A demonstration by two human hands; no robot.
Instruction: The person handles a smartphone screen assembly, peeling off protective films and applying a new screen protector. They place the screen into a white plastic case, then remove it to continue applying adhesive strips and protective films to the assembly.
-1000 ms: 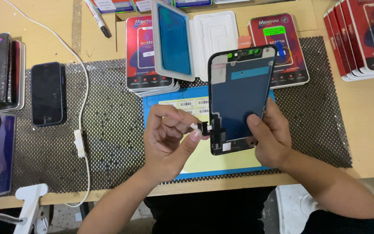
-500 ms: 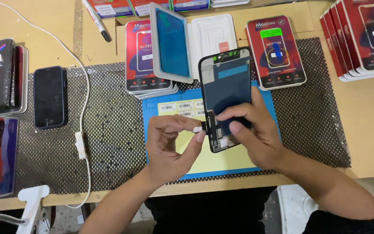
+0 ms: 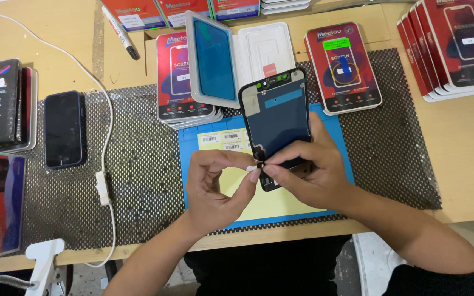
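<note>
Left hand (image 3: pixel 215 183) pinches a small white tab (image 3: pixel 252 168) at the phone screen panel's (image 3: pixel 277 123) lower left edge | right hand (image 3: pixel 308 170) grips that panel's lower end, fingers closed | panel above the blue mat (image 3: pixel 193 143), long axis running away from the person, notch end far | mat on black mesh liner (image 3: pixel 138 164), wooden bench (image 3: pixel 467 164) beyond

Bare arms, dark clothes

Both forearms are uncovered to the elbow; left hand (image 3: pixel 215 189) and right hand (image 3: pixel 311 175) wear nothing, and dark clothing shows at the lower edge.
</note>
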